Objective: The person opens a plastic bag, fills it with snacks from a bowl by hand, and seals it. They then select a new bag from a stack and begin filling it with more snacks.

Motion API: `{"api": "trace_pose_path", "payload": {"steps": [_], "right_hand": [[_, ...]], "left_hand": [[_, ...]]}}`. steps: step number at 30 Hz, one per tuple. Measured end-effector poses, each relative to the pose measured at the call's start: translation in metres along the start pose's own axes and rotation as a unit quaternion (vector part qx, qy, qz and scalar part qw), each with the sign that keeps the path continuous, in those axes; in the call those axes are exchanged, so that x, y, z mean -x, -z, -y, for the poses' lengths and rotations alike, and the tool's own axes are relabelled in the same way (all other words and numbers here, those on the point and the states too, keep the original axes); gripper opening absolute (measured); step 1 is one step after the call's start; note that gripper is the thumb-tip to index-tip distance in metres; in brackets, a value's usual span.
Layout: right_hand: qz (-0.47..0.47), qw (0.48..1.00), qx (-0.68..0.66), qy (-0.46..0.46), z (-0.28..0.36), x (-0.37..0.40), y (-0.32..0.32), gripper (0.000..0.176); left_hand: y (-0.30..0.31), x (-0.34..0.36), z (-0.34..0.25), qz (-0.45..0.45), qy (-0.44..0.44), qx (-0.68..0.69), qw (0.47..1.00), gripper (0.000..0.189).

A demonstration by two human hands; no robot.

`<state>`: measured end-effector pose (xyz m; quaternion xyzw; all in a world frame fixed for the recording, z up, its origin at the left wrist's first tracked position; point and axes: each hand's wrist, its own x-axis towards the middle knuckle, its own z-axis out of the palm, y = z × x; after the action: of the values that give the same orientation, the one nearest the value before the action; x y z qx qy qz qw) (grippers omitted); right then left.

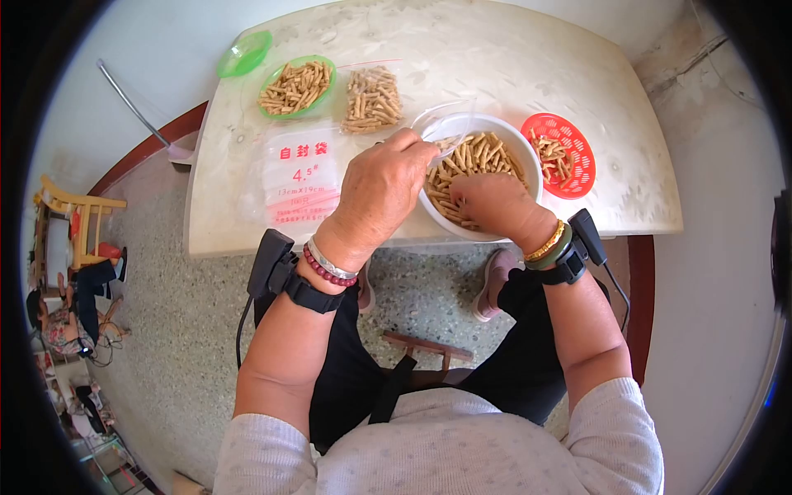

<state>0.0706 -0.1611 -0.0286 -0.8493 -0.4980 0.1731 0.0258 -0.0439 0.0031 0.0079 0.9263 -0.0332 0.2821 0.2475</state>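
Observation:
My left hand [381, 188] is closed on the edge of a clear plastic bag [452, 117], whose mouth lies over the far left rim of a white bowl [535, 171]. Short tan sticks [483, 151], like crunchy snack pieces, fill much of this bowl. Inside the bowl, my right hand [505, 208] reaches down with its fingers curled among the sticks; the fingertips are partly hidden. Left of the bowl lies a filled clear bag [373, 101] of the same sticks.
Right of the bowl sits a red perforated basket [587, 157] with some sticks. At the table's [528, 54] far left are a green plate [298, 86] of sticks and another green dish [245, 54]. A printed bag pack [299, 177] lies at left. Another person [62, 322] is at far left.

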Motion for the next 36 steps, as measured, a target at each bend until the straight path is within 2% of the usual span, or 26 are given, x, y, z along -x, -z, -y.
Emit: {"api": "trace_pose_path", "payload": {"steps": [1, 6, 13, 15, 16, 18, 19, 21, 26, 29, 31, 32, 34, 35, 36], "right_hand": [[0.000, 1.000, 0.000, 0.000, -0.003, 0.000, 0.000, 0.014], [-0.138, 0.982, -0.121, 0.035, -0.035, 0.000, -0.005, 0.016], [-0.152, 0.975, -0.162, 0.010, -0.036, 0.008, 0.011, 0.013], [-0.216, 0.969, -0.112, 0.041, -0.031, 0.009, 0.008, 0.010], [-0.216, 0.969, -0.112, 0.041, -0.026, 0.010, 0.009, 0.010], [-0.101, 0.990, -0.090, 0.051, -0.013, 0.012, 0.012, 0.013], [-0.101, 0.989, -0.091, 0.050, -0.008, 0.012, 0.009, 0.013], [-0.034, 0.999, 0.028, -0.009, -0.001, 0.010, 0.000, 0.014], [0.007, 0.996, 0.075, -0.037, 0.002, 0.003, 0.002, 0.014], [0.035, 0.994, 0.072, -0.067, -0.003, 0.002, 0.007, 0.021], [-0.102, 0.990, -0.080, -0.046, -0.016, 0.003, 0.005, 0.022], [-0.101, 0.991, -0.079, -0.044, -0.021, 0.002, 0.006, 0.022], [-0.156, 0.960, -0.232, -0.031, -0.026, 0.001, 0.007, 0.021], [-0.156, 0.960, -0.232, -0.031, -0.025, 0.001, 0.006, 0.021], [-0.142, 0.912, -0.381, -0.046, -0.024, -0.001, 0.004, 0.018]], "left_hand": [[0.000, 0.000, 0.000, -0.002, 0.002, 0.004, 1.000, 0.017], [0.000, 0.000, 0.002, -0.002, 0.007, 0.005, 1.000, 0.016], [-0.001, 0.000, 0.001, 0.004, 0.014, 0.003, 1.000, 0.016], [-0.002, 0.000, 0.001, 0.004, 0.014, 0.005, 1.000, 0.016], [-0.002, 0.000, 0.001, 0.004, 0.014, 0.006, 1.000, 0.016], [-0.001, -0.001, -0.001, 0.004, 0.016, 0.011, 1.000, 0.016], [-0.001, -0.001, -0.002, 0.004, 0.016, 0.017, 1.000, 0.015], [-0.002, -0.002, -0.002, 0.001, 0.015, 0.021, 1.000, 0.015], [-0.001, -0.002, -0.002, -0.008, 0.019, 0.023, 1.000, 0.012], [-0.001, -0.002, -0.001, -0.012, 0.019, 0.025, 0.999, 0.012], [-0.001, -0.002, 0.001, -0.014, 0.034, 0.022, 0.999, 0.011], [0.000, -0.001, 0.002, -0.015, 0.036, 0.022, 0.999, 0.011], [0.000, -0.001, 0.003, -0.010, 0.046, 0.022, 0.999, 0.011], [0.000, -0.001, 0.003, -0.010, 0.046, 0.023, 0.999, 0.011], [0.000, -0.001, 0.002, -0.008, 0.051, 0.023, 0.998, 0.011]]}}
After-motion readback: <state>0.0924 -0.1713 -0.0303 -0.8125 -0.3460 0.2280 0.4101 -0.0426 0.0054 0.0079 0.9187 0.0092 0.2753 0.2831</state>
